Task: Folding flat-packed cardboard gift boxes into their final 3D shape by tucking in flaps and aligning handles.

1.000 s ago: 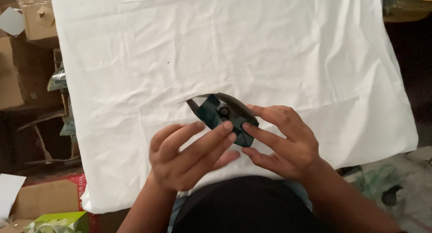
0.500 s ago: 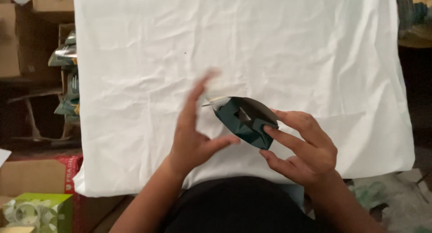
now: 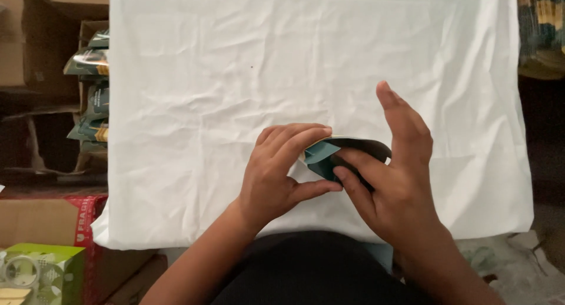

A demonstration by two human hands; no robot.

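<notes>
Crumpled white cloth [image 3: 235, 75] is spread over the desk and fills most of the view, its near edge hanging just in front of the person's dark-clad torso. Near the middle of that near edge, a small teal and dark folded paper piece [image 3: 335, 155] is held between both hands, slightly above or on the cloth (which of the two cannot be told). The left hand [image 3: 279, 172] is curled about the piece's left end: its fingers are bent over the top edge and the thumb is pressed in from below, so that this end is pinched. The right hand [image 3: 391, 187] is seen only partly closed; the index finger is laid across the dark face of the piece, while the thumb and the remaining fingers are raised and spread, not gripping. The piece is bowed, with a dark curved upper edge and a lighter teal fold at its left.

Beside the desk on the left, cardboard boxes [image 3: 35, 52] are stacked, and glossy green packets [image 3: 91, 87] are stood upright in one open box. A red-printed carton [image 3: 53, 222] and a light green box [image 3: 35, 267] are placed at the lower left corner. Patterned material [image 3: 541, 28] is visible at the upper right (details are too dim to tell).
</notes>
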